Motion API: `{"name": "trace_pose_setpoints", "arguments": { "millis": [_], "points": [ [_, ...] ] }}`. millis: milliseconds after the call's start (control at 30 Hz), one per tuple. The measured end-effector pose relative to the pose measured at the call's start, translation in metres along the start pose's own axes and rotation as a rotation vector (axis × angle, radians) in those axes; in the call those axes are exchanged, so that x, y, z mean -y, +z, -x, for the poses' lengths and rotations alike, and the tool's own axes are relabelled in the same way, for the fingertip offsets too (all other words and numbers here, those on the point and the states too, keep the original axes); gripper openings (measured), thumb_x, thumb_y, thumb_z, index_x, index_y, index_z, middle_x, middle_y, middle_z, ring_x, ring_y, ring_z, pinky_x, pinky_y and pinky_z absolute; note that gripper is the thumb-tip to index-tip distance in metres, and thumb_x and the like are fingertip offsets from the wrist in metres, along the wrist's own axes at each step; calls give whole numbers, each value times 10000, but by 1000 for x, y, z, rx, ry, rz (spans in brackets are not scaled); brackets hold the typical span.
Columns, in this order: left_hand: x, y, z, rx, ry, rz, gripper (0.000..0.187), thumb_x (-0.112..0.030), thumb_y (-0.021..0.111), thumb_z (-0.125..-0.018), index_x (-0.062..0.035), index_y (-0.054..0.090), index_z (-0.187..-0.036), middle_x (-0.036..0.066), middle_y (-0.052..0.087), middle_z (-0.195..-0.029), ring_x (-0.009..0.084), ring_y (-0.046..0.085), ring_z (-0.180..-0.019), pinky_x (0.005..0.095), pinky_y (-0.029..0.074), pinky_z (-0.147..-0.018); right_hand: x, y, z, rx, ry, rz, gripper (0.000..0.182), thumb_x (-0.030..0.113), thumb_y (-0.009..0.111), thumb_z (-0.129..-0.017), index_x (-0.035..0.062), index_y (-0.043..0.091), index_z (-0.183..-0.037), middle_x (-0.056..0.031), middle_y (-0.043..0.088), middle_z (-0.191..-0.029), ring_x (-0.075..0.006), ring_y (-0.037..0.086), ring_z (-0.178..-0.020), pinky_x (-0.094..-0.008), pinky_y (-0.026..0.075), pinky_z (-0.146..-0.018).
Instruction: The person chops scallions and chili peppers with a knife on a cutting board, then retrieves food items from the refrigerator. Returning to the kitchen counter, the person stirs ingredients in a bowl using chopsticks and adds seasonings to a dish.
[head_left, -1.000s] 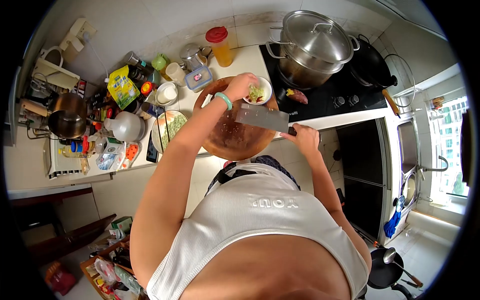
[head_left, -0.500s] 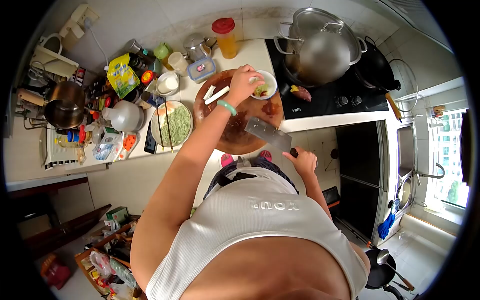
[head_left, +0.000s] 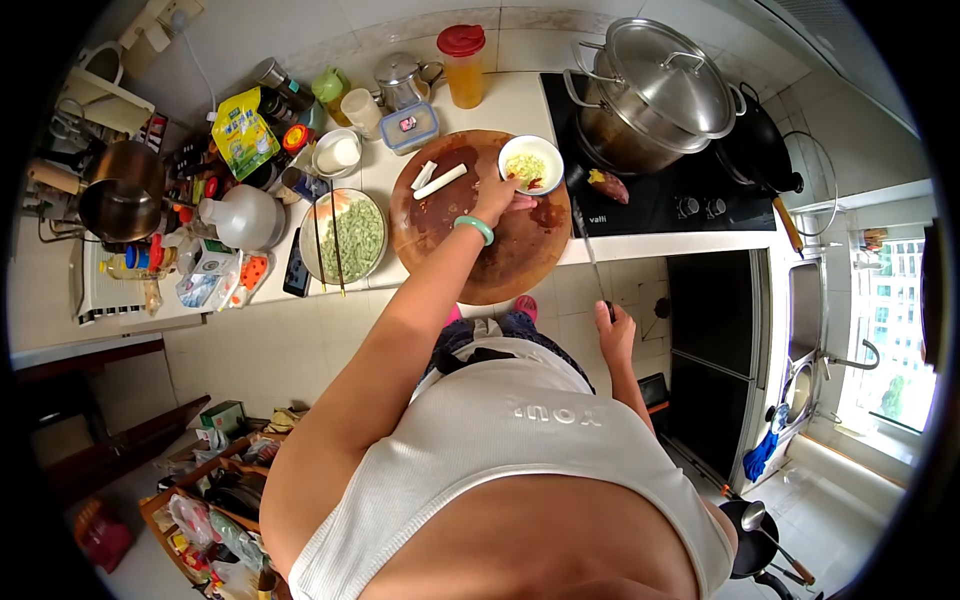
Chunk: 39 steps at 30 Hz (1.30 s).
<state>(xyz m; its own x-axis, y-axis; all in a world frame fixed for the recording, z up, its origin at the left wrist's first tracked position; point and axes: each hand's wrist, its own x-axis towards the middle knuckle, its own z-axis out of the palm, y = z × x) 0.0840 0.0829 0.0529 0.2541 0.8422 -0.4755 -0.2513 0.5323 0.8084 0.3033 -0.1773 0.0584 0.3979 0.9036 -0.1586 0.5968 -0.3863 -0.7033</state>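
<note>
My left hand (head_left: 497,197), with a jade-green bangle on its wrist, is at the near left rim of a small white bowl (head_left: 542,150). Its fingers look apart, and part of the bowl's edge is hidden behind them. Chopped pale pieces and some red bits lie in the bowl. Underneath is a round wooden chopping board (head_left: 500,265), where white stalk pieces (head_left: 440,182) lie to the left of the hand. My right hand (head_left: 616,333) is closed round the handle of a cleaver (head_left: 590,245), its blade seen nearly edge-on at the board's right side.
A plate of chopped greens (head_left: 358,240) with chopsticks (head_left: 337,235) across it stands left of the board. Behind are a lidded plastic box (head_left: 409,127) and a red-topped jug (head_left: 464,80). On the hob (head_left: 640,210) stand a steaming-pot-sized steel pot (head_left: 650,110) and a purple-skinned root (head_left: 610,187).
My left hand has come down from above the bowl to its near left edge. The cleaver has swung right, off the board, and turned from flat to edge-on. Steam over the pot has thinned.
</note>
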Motion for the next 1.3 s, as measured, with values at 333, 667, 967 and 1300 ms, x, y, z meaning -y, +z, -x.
{"name": "trace_pose_setpoints", "arguments": {
  "millis": [333,667,967,1300],
  "points": [
    [17,-40,80,-101,110,9,514,55,436,-873,-52,378,-1373,153,522,-1231,292,647,-973,346,625,-685,75,3,-34,-23,-86,-27,321,307,589,-890,-13,577,-875,-190,602,-665,-414,555,-608,-448,434,-590],
    [27,-94,164,-199,-38,39,627,69,430,-837,-84,313,-1433,181,565,-1190,306,683,-845,331,618,-642,99,82,-116,119,-331,329,393,260,665,-827,11,563,-1114,-227,645,-900,-401,623,-838,-464,491,-722],
    [38,-114,188,-281,-46,101,583,25,453,-828,-46,349,-1397,225,644,-1005,344,697,-750,345,616,-634,94,121,-142,-41,-521,402,425,249,704,-794,13,582,-1126,-190,636,-975,-347,592,-962,-413,474,-845],
    [36,-109,171,-258,-40,114,587,51,414,-841,-60,330,-1411,235,621,-1053,327,695,-696,306,602,-534,93,124,-156,-41,-463,246,474,187,798,-688,24,635,-1103,-159,599,-966,-342,560,-983,-401,454,-863]
  ]
}}
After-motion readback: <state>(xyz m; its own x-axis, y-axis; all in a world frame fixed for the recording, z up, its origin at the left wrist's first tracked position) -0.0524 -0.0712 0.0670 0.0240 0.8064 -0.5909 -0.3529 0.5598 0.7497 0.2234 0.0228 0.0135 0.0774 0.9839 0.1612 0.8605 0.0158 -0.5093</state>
